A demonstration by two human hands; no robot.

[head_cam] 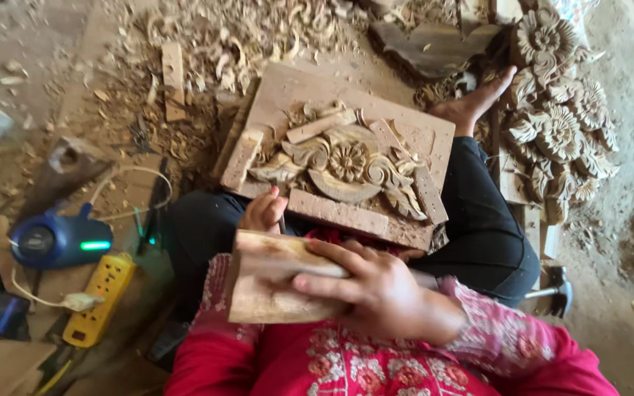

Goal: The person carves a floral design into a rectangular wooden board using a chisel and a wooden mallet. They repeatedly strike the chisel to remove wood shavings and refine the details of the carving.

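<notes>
Pale wooden mallet block [273, 282] lies level before the flower-carved panel [343, 165].

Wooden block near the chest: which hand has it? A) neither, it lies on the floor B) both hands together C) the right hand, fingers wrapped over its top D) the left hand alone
C: the right hand grips the wooden block with its fingers over the top, while the left hand is up at the edge of the carved panel on the lap.
</notes>
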